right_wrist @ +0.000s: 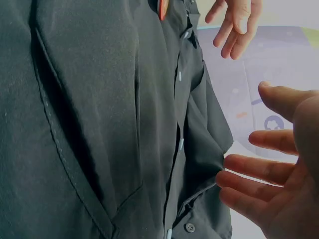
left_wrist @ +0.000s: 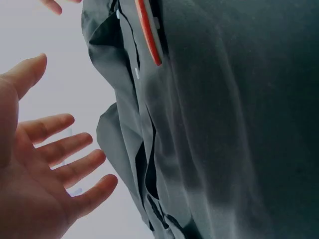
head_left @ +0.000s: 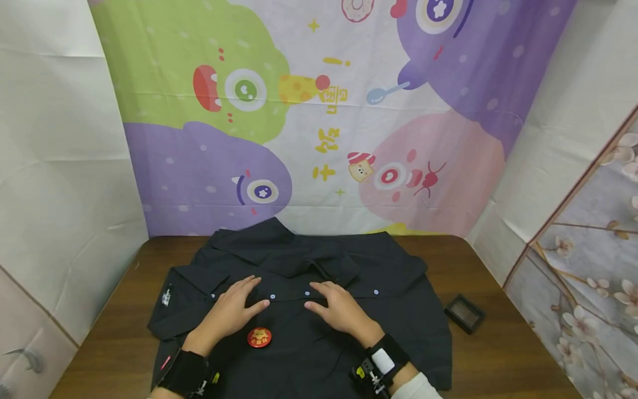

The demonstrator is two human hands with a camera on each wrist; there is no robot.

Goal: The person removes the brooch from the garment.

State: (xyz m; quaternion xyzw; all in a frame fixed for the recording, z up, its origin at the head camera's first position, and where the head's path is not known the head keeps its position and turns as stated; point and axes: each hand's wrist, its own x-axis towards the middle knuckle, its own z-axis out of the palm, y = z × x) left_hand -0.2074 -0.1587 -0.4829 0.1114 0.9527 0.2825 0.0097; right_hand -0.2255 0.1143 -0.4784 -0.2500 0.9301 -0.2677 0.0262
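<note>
A dark button-up shirt (head_left: pixel 299 363) lies spread on the wooden table, collar toward the back wall. A round red and gold badge (head_left: pixel 260 337) rests on its front, left of the middle; the left wrist view catches its red edge (left_wrist: pixel 148 32). My left hand (head_left: pixel 230 311) is held over the shirt just beyond the badge, fingers extended and spread. Opposite it, my right hand (head_left: pixel 345 310) hovers near the row of pale buttons (head_left: pixel 307 293), fingers likewise extended. Both palms face inward with nothing in them, and in the wrist views the fingers stand apart from the cloth.
At the shirt's right side, a small black box (head_left: pixel 464 314) sits on the wooden table (head_left: pixel 503 354). Behind the table hangs a cartoon-print cloth (head_left: pixel 309 127), with white sheeting (head_left: pixel 60 138) on the left. A floral panel (head_left: pixel 593 288) stands at the right.
</note>
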